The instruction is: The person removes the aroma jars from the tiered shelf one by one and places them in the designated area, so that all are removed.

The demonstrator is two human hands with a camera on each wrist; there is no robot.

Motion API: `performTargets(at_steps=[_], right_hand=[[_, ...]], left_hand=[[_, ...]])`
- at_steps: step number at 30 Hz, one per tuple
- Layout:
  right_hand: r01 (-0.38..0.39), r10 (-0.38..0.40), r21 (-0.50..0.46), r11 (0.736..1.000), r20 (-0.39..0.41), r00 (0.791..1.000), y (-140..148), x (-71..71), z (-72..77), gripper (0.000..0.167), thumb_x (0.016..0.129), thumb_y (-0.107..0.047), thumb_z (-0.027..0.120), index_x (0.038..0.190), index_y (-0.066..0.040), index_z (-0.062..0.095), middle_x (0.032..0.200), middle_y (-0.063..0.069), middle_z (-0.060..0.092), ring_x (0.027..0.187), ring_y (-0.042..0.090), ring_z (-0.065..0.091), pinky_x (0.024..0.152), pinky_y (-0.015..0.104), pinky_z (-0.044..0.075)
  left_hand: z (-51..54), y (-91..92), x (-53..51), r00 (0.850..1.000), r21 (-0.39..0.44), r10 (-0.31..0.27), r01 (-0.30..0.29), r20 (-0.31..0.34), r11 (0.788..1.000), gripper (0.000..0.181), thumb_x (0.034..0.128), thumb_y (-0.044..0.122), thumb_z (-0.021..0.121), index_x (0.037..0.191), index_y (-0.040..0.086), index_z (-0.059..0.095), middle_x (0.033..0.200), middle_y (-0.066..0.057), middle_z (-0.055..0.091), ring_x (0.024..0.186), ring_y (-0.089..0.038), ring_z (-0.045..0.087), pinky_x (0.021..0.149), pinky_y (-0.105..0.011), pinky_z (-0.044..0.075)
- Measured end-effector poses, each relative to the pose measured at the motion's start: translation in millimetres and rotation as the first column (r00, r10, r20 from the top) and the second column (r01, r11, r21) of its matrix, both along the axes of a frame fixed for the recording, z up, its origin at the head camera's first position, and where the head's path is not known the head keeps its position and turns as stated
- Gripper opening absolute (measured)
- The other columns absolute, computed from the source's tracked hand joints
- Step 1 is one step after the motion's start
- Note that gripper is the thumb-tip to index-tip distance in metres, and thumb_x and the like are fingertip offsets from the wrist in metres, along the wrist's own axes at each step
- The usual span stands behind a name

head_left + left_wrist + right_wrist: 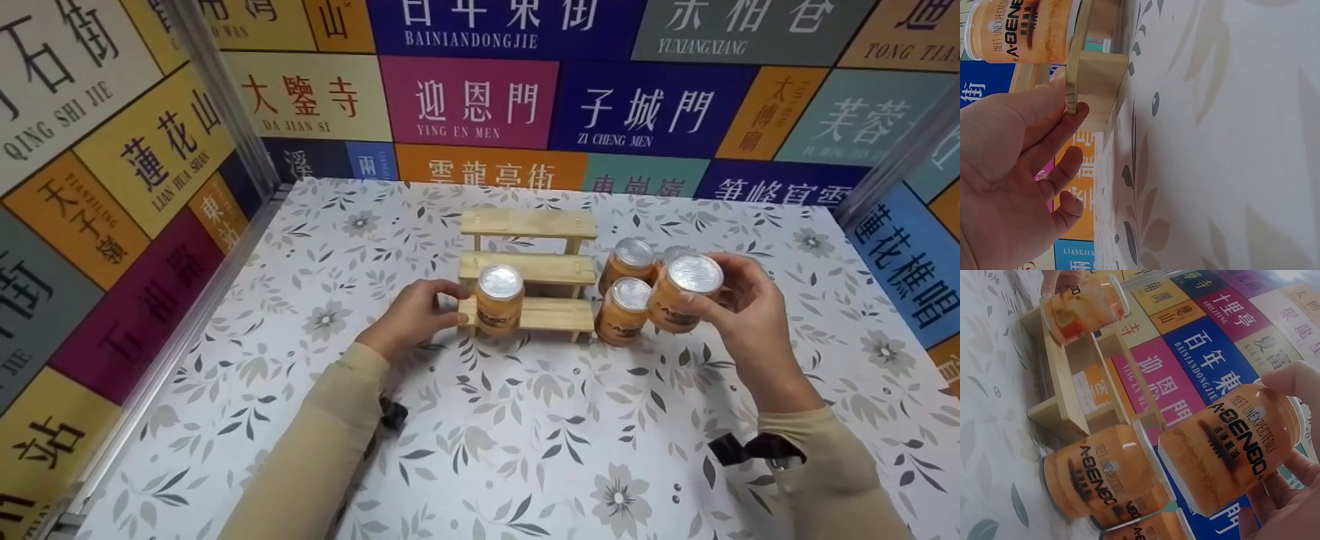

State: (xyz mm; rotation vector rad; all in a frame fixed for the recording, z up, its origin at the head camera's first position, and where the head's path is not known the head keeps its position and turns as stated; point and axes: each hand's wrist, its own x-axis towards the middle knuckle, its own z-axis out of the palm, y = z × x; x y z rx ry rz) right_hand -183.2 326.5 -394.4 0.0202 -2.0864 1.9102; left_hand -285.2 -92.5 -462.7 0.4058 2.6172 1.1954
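Left hand (pixel 418 313) — thumb and fingers pinching | right hand (pixel 754 319) — fingers curled

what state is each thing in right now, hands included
left hand: pinches the left end of the stand's lowest step
right hand: grips a can
wooden stand: upright, one can on its lowest step
can on the stand: upright, silver top facing up
can in the right hand: lifted off the table, roughly upright
three cans beside the stand: standing upright, grouped close together
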Motion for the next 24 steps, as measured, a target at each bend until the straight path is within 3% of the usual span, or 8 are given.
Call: performTargets(at_steps=[7,14,24], right_hand=[[0.055,-0.055,-0.005,0.998,-0.007,0.998,12.1,-2.7,-3.7,0.05,0.085,0.008,0.078,0.129,-0.009,0.06,0.121,-0.003,0.062,0.11,0.011,0.055,0.089,0.018,0.042],[0.062,-0.062,-0.01,0.998,-0.002,0.998,20.0,-4.8,-15.5,0.05,0.084,0.01,0.077,0.128,-0.007,0.061,0.119,-0.004,0.064,0.106,0.011,0.057,0.086,0.017,0.044],[0.074,-0.087,0.147,0.986,0.085,0.993,28.4,-10.1,-32.7,0.052,0.085,0.004,0.08,0.131,-0.011,0.06,0.117,-0.014,0.063,0.108,0.006,0.055,0.087,0.016,0.043]], left_hand=[[-1.1,-0.8,0.2,1.0,0.011,-0.021,0.021,-0.023,1.0,0.036,0.0916,0.023,0.08,0.126,0.017,0.071,0.115,0.001,0.071,0.081,-0.017,0.053,0.074,-0.033,0.043],[-1.5,-0.8,-0.3,1.0,0.015,-0.021,0.021,-0.019,1.0,0.037,0.0911,0.023,0.081,0.126,0.018,0.071,0.116,0.002,0.072,0.085,-0.017,0.056,0.078,-0.033,0.045],[-2.8,-1.3,-1.9,0.999,0.015,-0.026,0.026,-0.025,1.0,0.037,0.0908,0.024,0.081,0.126,0.017,0.072,0.122,0.002,0.072,0.09,-0.017,0.058,0.084,-0.034,0.046]])
